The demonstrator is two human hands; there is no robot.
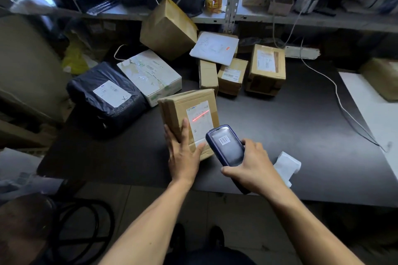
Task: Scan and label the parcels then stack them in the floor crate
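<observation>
A brown cardboard parcel (183, 109) lies on the dark table (290, 127) near its front edge, white shipping label up. A red scan line crosses that label. My left hand (182, 153) lies flat on the parcel's near left corner, fingers straight. My right hand (254, 165) grips a dark blue handheld scanner (226, 146), held just right of the parcel and pointed at the label. Behind lie a black poly-bag parcel (105, 97), a white box (150, 75), and several brown boxes (267, 69).
A white label printer (287, 166) sits on the table right of my right hand. A white cable (336, 88) runs across the table's right side. Shelves (301, 19) with bags, a label roll (213, 0) and a power strip stand behind. Black hose coils on the floor at lower left.
</observation>
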